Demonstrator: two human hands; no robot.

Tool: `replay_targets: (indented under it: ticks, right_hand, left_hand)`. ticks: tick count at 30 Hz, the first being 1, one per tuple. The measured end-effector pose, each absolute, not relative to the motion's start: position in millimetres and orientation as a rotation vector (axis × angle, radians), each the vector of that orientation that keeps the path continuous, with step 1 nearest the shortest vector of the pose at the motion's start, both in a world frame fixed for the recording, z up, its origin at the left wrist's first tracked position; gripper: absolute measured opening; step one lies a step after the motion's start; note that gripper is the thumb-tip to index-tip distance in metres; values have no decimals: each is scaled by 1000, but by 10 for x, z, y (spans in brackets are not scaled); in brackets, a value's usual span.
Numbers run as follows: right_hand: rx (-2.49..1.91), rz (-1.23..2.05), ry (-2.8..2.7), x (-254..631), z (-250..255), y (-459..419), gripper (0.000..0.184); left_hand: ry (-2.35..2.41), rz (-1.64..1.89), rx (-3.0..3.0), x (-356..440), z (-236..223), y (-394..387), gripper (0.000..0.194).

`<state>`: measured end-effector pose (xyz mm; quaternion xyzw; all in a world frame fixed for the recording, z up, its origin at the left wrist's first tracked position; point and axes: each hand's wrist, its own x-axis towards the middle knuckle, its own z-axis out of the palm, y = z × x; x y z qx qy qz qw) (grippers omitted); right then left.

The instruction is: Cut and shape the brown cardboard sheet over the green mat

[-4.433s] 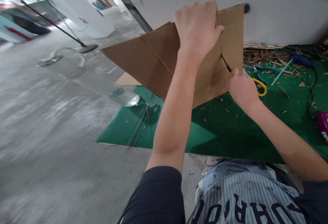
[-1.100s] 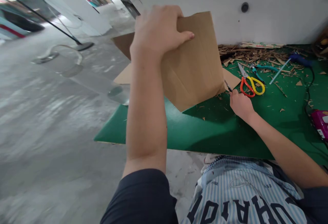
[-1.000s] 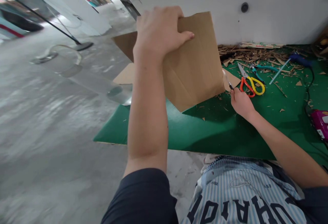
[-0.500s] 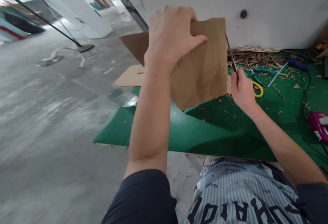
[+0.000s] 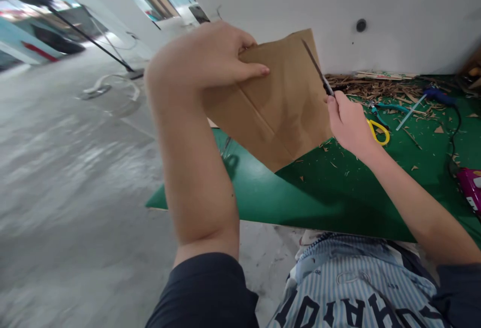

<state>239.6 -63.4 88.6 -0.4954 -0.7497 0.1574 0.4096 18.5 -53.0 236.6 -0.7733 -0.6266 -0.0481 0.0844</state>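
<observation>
My left hand (image 5: 229, 55) grips the upper left of a creased brown cardboard sheet (image 5: 289, 97), thumb on the near face and fingers hidden behind it. The sheet is held up, tilted, over the green tabletop. My right hand (image 5: 351, 122) is closed around the dark handle of what looks like scissors (image 5: 317, 70). One long pointed blade lies across the front of the cardboard near its right edge. A second blade is not visible. Just right of that hand, a yellow ring-shaped handle (image 5: 379, 132) is on the table.
Cardboard slivers (image 5: 376, 86) are heaped along the wall. Teal-handled pliers (image 5: 393, 107), a blue glue gun (image 5: 438, 95) with a glue stick and cord, and a magenta object (image 5: 469, 188) occupy the right side. The green table (image 5: 270, 208) ends at the left, above grey floor.
My left hand has swung left and slightly down, turning the cardboard with it. My right hand has shifted slightly left, and the blade now overlaps the cardboard's face rather than its edge.
</observation>
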Motion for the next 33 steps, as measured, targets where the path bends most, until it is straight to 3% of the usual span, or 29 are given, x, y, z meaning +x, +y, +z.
replay_targets:
  ticks: [8, 13, 17, 23, 27, 30, 33]
  right_hand:
    - [-1206, 366, -1939, 2364, 1081, -450, 31]
    - [-1277, 332, -1821, 2674, 871, -227, 26]
    - [-1536, 487, -1899, 2804, 501, 40, 15]
    - [-1924, 535, -2220, 2604, 189, 320, 56]
    - [-1999, 508, -2181, 2570, 116, 414, 79]
    - [-1999, 567, -2156, 2627, 109, 455, 76]
    - [-1934, 643, -2037, 2700, 128, 450, 58]
  left_hand:
    - [-1739, -443, -2305, 487, 2369, -376, 38]
    - [-1836, -188, -2227, 209, 2512, -208, 30]
    - [-1966, 110, -2333, -329, 2416, -24, 39]
    - [-2527, -132, -2729, -750, 1819, 140, 63]
    - [-2613, -73, -2764, -809, 1611, 174, 60]
    - [-2621, -68, -2792, -861, 1585, 207, 61]
    - [-2646, -141, -2794, -897, 1608, 212, 66]
